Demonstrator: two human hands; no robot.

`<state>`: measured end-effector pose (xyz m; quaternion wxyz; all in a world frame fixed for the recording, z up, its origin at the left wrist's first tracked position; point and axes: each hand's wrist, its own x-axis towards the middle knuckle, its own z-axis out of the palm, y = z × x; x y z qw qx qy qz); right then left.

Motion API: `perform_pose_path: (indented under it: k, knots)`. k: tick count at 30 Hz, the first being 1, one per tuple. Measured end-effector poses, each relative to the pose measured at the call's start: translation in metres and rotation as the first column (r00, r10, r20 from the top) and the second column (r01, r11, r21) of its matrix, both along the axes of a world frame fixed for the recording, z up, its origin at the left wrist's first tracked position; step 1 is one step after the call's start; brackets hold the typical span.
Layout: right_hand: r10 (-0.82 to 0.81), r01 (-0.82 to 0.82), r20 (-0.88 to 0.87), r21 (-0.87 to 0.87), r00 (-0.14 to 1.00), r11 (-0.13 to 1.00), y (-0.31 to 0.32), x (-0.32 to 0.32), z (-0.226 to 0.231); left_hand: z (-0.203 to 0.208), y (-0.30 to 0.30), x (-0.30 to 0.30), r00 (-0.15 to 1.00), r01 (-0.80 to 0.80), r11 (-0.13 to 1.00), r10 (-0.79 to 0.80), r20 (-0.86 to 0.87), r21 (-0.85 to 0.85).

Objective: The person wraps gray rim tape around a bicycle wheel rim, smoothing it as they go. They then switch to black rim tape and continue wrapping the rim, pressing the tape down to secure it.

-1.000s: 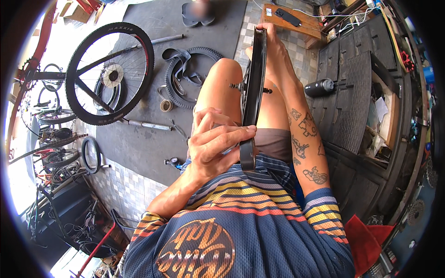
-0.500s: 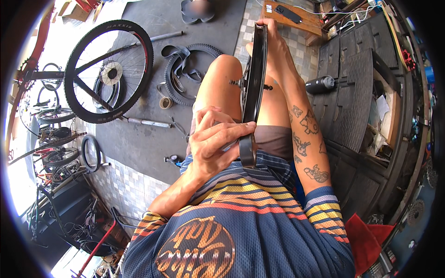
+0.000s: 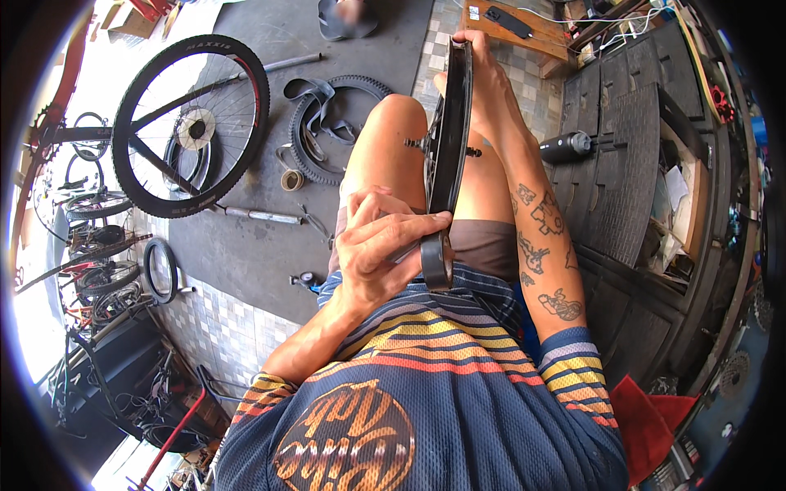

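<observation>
Up a touch slides the bicycle wheel [image 3: 446, 139] at centre frame! Left hand [image 3: 368, 245] pinches near its lower end, right hand [image 3: 477, 56] grips its top

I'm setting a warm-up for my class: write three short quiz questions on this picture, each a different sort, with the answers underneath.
1. Which hand is at the far end of the held wheel?
A) left
B) right
C) neither

2. True or false: a loose tyre lies on the dark mat.

3. What colour is the cloth at the lower right?

Key:
1. B, the right hand.
2. True.
3. Red.
</observation>
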<state>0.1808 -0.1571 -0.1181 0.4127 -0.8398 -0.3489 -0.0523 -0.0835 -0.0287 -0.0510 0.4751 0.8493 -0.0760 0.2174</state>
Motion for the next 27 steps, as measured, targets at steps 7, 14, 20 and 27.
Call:
perform_pose_path:
  k: [7,14,20,27]
  knots:
    - [0.131,0.118,-0.458,0.475,0.879,0.872,-0.031,-0.058,-0.009,-0.009,0.005,0.001,0.996,0.054,0.998,-0.052,0.07,-0.032]
    - [0.187,-0.22,-0.262,-0.102,0.947,0.97,-0.087,-0.202,-0.023,-0.013,0.009,0.008,0.995,0.033,0.998,-0.028,0.095,-0.044]
    - [0.247,-0.268,-0.425,0.011,0.871,0.963,-0.078,-0.181,-0.038,-0.01,0.014,0.026,0.999,-0.036,0.999,0.036,-0.01,-0.033]
    - [0.372,-0.209,-0.687,0.311,0.624,0.927,-0.074,-0.145,-0.005,0.018,0.02,0.092,0.995,-0.098,0.992,0.099,0.012,-0.076]
